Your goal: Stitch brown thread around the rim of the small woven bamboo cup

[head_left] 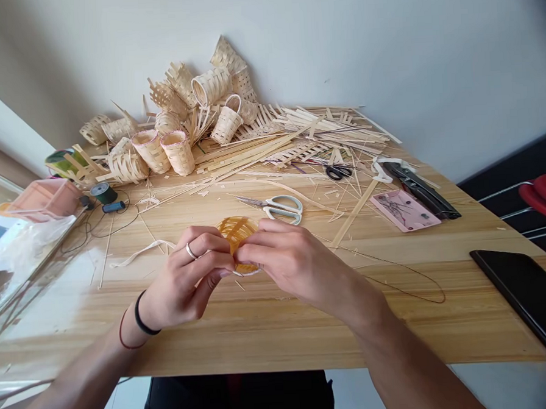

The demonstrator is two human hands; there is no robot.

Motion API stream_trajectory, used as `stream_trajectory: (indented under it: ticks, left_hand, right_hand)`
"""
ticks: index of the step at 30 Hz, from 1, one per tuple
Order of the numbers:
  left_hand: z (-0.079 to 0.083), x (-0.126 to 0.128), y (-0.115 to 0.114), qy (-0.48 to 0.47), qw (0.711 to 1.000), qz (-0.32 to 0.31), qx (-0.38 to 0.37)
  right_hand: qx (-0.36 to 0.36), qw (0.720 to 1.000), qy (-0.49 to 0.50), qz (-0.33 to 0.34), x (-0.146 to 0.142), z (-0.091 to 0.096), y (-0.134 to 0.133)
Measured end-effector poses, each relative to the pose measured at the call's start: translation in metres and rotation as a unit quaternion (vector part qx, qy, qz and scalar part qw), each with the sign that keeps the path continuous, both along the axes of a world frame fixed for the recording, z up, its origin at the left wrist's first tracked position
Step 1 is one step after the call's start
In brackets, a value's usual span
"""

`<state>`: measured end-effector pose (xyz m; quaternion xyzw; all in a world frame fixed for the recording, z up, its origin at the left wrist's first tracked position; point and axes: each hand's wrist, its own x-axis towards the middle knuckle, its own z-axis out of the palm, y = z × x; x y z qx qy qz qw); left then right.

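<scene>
A small woven basket (236, 229), yellow-orange inside with a pale rim, is held between both hands above the table's front half. My left hand (198, 263), with a ring and a black wristband, is closed on the basket's left side. My right hand (289, 252) pinches its right side near the rim, fingertips almost meeting the left ones. The fingers cover most of the basket. Just beyond it lie scissors (273, 206) with pale handles. A thin brown thread (424, 297) loops on the table to the right of my right hand.
Several woven baskets (179, 153) and loose strips (314, 126) pile up along the wall. At right are black scissors (338, 172), a pink tray (405, 211) of small metal pieces, and a black phone (525, 301). Thread spools (103, 192) and a pink bin (48, 199) sit at left.
</scene>
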<state>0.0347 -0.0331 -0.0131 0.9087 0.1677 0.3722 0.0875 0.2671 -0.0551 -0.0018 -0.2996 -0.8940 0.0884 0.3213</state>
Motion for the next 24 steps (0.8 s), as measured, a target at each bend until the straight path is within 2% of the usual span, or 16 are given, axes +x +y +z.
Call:
stream_trajectory:
  ticks: [8,18,24]
  left_hand:
    - [0.002,0.001,-0.001,0.009,1.000,0.003,-0.005]
    - [0.001,-0.003,0.002,0.014,1.000,0.018,0.014]
    - [0.000,-0.003,0.003,0.007,1.000,0.022,0.018]
  right_hand:
    - [0.002,1.000,-0.015,-0.011,0.001,0.004,-0.002]
    - [0.059,0.998,0.004,0.013,-0.005,-0.008,0.003]
    - [0.062,0.997,0.042,0.021,-0.008,-0.012,0.006]
